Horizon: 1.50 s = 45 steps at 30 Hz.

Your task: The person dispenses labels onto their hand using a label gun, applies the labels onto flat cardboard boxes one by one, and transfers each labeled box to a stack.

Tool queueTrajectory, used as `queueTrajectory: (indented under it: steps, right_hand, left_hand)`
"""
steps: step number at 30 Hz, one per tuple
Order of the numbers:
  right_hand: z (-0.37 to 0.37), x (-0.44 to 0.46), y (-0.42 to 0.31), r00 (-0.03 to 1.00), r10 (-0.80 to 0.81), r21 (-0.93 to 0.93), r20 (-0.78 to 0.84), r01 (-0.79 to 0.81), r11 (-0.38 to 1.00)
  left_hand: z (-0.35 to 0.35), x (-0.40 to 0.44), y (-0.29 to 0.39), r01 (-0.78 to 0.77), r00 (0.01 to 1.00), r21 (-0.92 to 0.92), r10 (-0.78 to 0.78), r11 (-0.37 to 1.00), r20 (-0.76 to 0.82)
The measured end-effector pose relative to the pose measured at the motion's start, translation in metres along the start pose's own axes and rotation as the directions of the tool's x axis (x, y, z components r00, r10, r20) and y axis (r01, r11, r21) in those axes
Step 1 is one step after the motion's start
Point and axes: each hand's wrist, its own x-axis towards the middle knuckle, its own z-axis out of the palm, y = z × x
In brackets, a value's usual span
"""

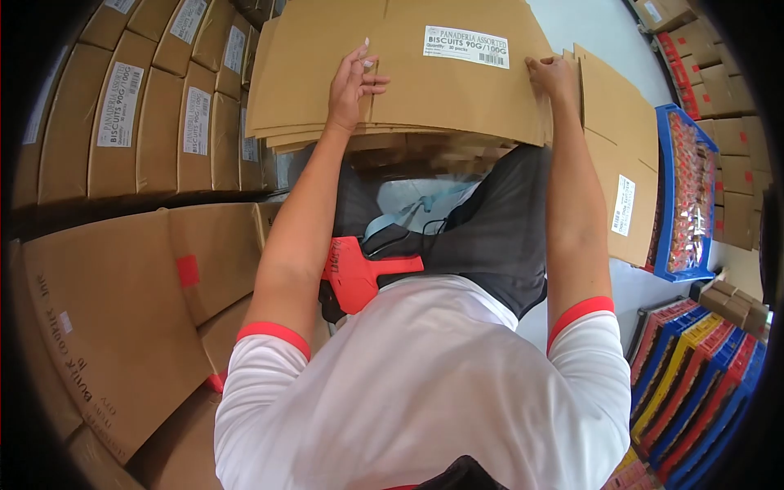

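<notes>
A stack of flattened cardboard boxes point(327, 24) lies in front of me, with a white printed label point(466, 46) on the top one reading biscuits 90G/100G. Over the left part of the top flattened box is my left hand point(351, 88), open with fingers apart; small pale patches show at its fingertips, too small to name. At the right edge of the same box, my right hand point(555, 77) has its fingers bent and closed on the cardboard. A red handheld tool point(355, 273), resembling a label gun, rests by my lap.
Labelled cartons point(121, 106) are stacked on the left, above a larger handwritten carton point(106, 327). To the right are another flattened box point(616, 155), a blue crate point(665, 196) of packaged goods, and a stack of coloured crates point(694, 376). More cartons point(735, 163) stand farther right.
</notes>
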Motion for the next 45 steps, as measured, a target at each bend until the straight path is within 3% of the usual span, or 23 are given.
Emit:
queueTrajectory:
  steps: [4, 6, 7, 9, 13, 15, 18, 20, 23, 27, 29, 30, 32, 33, 34, 35, 36, 37, 39, 41, 42, 43, 45]
  right_hand:
    - [-0.01, -0.017, -0.005, 0.997, -0.063, 0.002, -0.033, 0.063, 0.998]
    - [-0.021, -0.03, -0.008, 0.983, 0.041, 0.305, 0.18, -0.095, 0.948]
    - [-0.019, -0.036, -0.008, 0.985, 0.051, 0.314, 0.166, -0.102, 0.944]
    - [-0.01, -0.048, -0.012, 0.998, -0.023, 0.688, 0.065, -0.028, 0.725]
    - [-0.042, -0.097, 0.008, 0.994, -0.062, 0.857, -0.09, 0.109, 0.504]
    - [-0.061, -0.107, 0.067, 0.986, -0.059, 0.907, -0.156, 0.166, 0.388]
    - [-0.118, -0.171, 0.141, 0.972, 0.102, 0.966, -0.21, 0.19, 0.175]
    - [-0.136, -0.198, 0.201, 0.889, 0.254, 0.92, -0.381, 0.338, 0.198]
    - [-0.15, -0.244, 0.261, 0.73, 0.438, 0.848, -0.525, 0.4, 0.348]
    - [-0.132, -0.278, 0.301, 0.634, 0.58, 0.859, -0.511, 0.397, 0.323]
    - [-0.103, -0.277, 0.337, 0.444, 0.721, 0.845, -0.532, 0.229, 0.483]
    - [-0.094, -0.278, 0.343, 0.449, 0.719, 0.846, -0.531, 0.23, 0.482]
    - [-0.082, -0.276, 0.347, 0.314, 0.878, 0.912, -0.362, -0.078, 0.403]
    - [-0.079, -0.273, 0.348, 0.334, 0.874, 0.913, -0.352, -0.083, 0.399]
    - [-0.075, -0.269, 0.349, 0.36, 0.719, 0.675, -0.594, -0.262, 0.689]
    - [-0.067, -0.263, 0.348, 0.434, 0.488, 0.324, -0.758, -0.399, 0.858]
    - [-0.061, -0.247, 0.331, 0.559, 0.471, 0.456, -0.682, -0.179, 0.872]
    - [-0.061, -0.229, 0.302, 0.669, 0.422, 0.587, -0.612, 0.027, 0.809]
    - [-0.076, -0.219, 0.184, 0.868, 0.314, 0.716, -0.384, 0.065, 0.696]
    - [-0.092, -0.223, 0.07, 0.975, 0.113, 0.798, -0.194, 0.089, 0.596]
    - [-0.093, -0.225, 0.029, 0.99, 0.045, 0.773, -0.133, 0.076, 0.63]
    - [-0.077, -0.212, 0.016, 0.984, -0.138, 0.813, -0.113, 0.171, 0.556]
    - [-0.073, -0.216, -0.037, 0.96, -0.27, 0.815, -0.067, 0.209, 0.541]
  left_hand:
    - [0.002, -0.001, -0.003, 0.004, 1.0, 0.05, -0.004, 0.999, -0.006]
    - [0.004, -0.002, -0.005, -0.003, 1.0, 0.065, 0.002, 0.998, 0.008]
    - [0.005, -0.003, -0.004, 0.007, 1.0, 0.077, -0.006, 0.997, -0.006]
    - [0.006, -0.004, -0.002, 0.007, 1.0, 0.089, -0.006, 0.996, -0.003]
    - [0.015, -0.008, 0.015, 0.027, 1.0, -0.056, -0.027, 0.998, -0.002]
    - [0.019, -0.013, 0.031, 0.04, 0.999, -0.125, -0.044, 0.991, -0.031]
    - [0.022, -0.018, 0.045, 0.03, 1.0, -0.159, -0.029, 0.987, 0.008]
    - [0.023, -0.014, 0.045, 0.036, 0.999, -0.215, -0.037, 0.976, -0.001]
    - [0.034, -0.007, 0.044, 0.07, 0.996, -0.25, -0.053, 0.966, 0.075]
    - [0.071, 0.001, 0.051, 0.101, 0.983, -0.269, -0.055, 0.958, 0.173]
    - [0.088, -0.001, 0.058, 0.11, 0.963, -0.296, -0.029, 0.949, 0.266]
    - [0.094, -0.002, 0.062, 0.108, 0.965, -0.296, -0.028, 0.949, 0.262]
    - [0.098, -0.006, 0.071, 0.112, 0.944, -0.323, 0.001, 0.94, 0.33]
    - [0.099, -0.009, 0.076, 0.105, 0.95, -0.314, -0.002, 0.943, 0.312]
    - [0.1, -0.012, 0.079, 0.122, 0.944, -0.33, -0.006, 0.936, 0.331]
    - [0.099, -0.013, 0.083, 0.14, 0.936, -0.344, -0.011, 0.928, 0.352]
    - [0.1, -0.016, 0.086, 0.139, 0.94, -0.331, -0.019, 0.933, 0.34]
    - [0.102, -0.019, 0.088, 0.154, 0.935, -0.348, -0.022, 0.925, 0.354]
    - [0.11, -0.023, 0.09, 0.175, 0.925, -0.364, -0.026, 0.915, 0.379]
    - [0.121, -0.025, 0.092, 0.168, 0.919, -0.333, -0.025, 0.928, 0.393]
    - [0.126, -0.027, 0.093, 0.168, 0.918, -0.335, -0.023, 0.927, 0.396]
    - [0.128, -0.029, 0.094, 0.165, 0.912, -0.318, -0.021, 0.934, 0.41]
    - [0.131, -0.033, 0.098, 0.158, 0.91, -0.298, -0.022, 0.941, 0.414]
